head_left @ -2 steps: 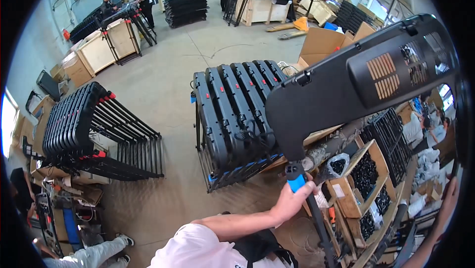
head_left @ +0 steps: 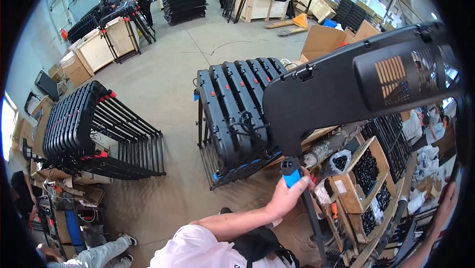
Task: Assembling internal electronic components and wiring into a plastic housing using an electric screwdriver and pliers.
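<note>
A large black frame (head_left: 321, 101) hangs tilted in front of me, its wide plastic panel with a vented housing rising to the right. My left hand (head_left: 287, 196) is wrapped round one of its legs, at a blue fitting (head_left: 291, 176) just below the panel. At the far right rim, my right hand (head_left: 447, 201) closes on the frame's other leg; the dark picture edge hides part of it. Behind the panel's left end stands a row of similar black frames (head_left: 225, 114) with small red tabs, partly covered by it.
Another row of black frames (head_left: 74, 119) stands on the left. To my right, a wooden bin (head_left: 354, 208) holds small black parts, beside an open cardboard box (head_left: 321, 45). A yellow pallet jack (head_left: 300, 21), wooden crates (head_left: 264, 8) and several people are farther back. A person's legs (head_left: 101, 255) show at lower left.
The held frame has shifted slightly, its right end a little lower. My left hand has moved slightly left along with the leg it grips.
</note>
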The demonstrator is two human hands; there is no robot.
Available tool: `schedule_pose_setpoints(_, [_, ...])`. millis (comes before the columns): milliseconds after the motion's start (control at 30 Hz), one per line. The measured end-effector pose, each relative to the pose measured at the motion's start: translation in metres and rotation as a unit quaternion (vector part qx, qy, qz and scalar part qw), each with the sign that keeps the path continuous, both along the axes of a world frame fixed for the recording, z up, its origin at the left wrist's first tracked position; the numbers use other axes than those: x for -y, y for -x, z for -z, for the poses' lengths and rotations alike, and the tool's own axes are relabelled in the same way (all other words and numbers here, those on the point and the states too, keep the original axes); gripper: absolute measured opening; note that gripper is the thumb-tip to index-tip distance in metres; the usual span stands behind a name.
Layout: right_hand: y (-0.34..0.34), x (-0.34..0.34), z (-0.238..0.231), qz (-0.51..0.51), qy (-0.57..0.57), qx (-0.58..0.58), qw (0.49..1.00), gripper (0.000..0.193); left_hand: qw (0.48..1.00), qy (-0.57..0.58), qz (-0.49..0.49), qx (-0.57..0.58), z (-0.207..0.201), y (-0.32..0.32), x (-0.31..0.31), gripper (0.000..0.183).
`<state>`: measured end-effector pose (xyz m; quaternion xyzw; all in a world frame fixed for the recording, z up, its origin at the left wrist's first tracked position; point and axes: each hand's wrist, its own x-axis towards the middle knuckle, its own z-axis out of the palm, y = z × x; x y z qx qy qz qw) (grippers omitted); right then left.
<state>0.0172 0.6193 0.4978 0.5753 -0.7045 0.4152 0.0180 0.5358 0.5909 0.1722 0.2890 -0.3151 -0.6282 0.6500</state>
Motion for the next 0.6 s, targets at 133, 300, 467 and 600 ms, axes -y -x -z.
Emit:
schedule_pose_setpoints(133, [-0.047,-0.063,0.058,0.013,-0.029,0.022,0.999,0.049,0.998,-0.035,-0.026,0.051,-0.005,-0.076,-0.017,0.029])
schedule_pose_setpoints(300, [-0.163,-0.118,0.155,-0.12,-0.081,0.104,0.984,0.061,0.985,-0.022,-0.118,0.125,-0.002,-0.167,-0.027,0.032])
schedule_pose_setpoints(467, [-0.239,-0.123,0.234,-0.306,-0.201,0.154,0.918,0.044,0.944,-0.052,-0.167,0.28,0.0,-0.247,-0.029,0.031])
schedule_pose_setpoints(600, [-0.288,-0.126,0.307,-0.355,-0.263,0.138,0.886,0.024,0.913,-0.031,-0.17,0.37,0.006,-0.313,-0.018,0.021])
